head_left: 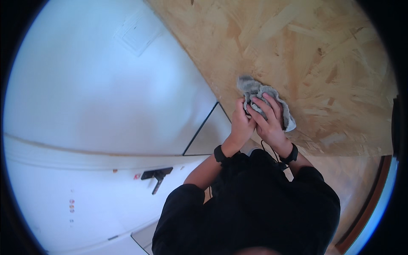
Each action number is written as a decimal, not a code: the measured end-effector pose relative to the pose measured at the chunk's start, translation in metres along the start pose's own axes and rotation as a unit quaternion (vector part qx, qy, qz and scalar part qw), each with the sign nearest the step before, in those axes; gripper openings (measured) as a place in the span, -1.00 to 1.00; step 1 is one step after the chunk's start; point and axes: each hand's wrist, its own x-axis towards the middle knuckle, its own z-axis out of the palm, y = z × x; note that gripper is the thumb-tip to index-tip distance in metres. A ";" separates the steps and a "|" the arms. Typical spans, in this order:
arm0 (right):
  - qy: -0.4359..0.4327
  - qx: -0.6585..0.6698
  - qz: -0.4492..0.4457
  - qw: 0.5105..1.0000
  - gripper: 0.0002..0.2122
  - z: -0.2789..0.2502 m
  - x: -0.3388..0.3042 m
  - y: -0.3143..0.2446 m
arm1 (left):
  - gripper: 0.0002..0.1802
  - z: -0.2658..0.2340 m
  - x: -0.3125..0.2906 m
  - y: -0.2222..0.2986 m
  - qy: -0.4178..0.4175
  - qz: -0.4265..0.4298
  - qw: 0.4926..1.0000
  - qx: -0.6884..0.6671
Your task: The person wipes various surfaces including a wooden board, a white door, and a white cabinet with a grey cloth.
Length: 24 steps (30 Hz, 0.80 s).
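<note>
Your right hand (271,119) lies over 1 gray cloth (250,85), fingers lightly parted; your left hand (241,126) touches its near-left edge, fingers bent. You cannot tell how tightly either grips. The cloth rests against 1 wood-chip board (327,76) beneath your grip; 1 black handle (157,174) sits well apart, lower left; 2 black wristbands (291,154) lie just below.

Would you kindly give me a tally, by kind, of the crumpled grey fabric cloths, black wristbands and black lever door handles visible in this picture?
Crumpled grey fabric cloth: 1
Black wristbands: 2
Black lever door handle: 1
Total: 4
</note>
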 end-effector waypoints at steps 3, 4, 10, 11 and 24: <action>0.056 -0.036 -0.006 0.998 -0.69 -0.022 0.010 0.004 | -0.67 0.014 0.016 0.020 0.000 0.097 0.995 -0.020; 0.077 -0.072 -0.002 0.994 -0.70 -0.034 0.012 0.003 | -0.66 0.025 0.019 0.026 0.006 0.156 0.987 -0.036; 0.244 -0.334 0.037 0.909 -0.84 -0.085 -0.002 -0.001 | -0.65 0.056 0.030 0.088 -0.142 0.323 0.933 -0.065; 0.240 -0.354 0.041 0.903 -0.84 -0.093 -0.014 0.005 | -0.63 0.070 0.029 0.095 -0.169 0.356 0.915 -0.081; 0.129 -0.322 -0.019 0.938 -0.74 -0.044 -0.138 0.048 | -0.57 0.067 -0.008 0.002 -0.317 0.244 0.913 0.084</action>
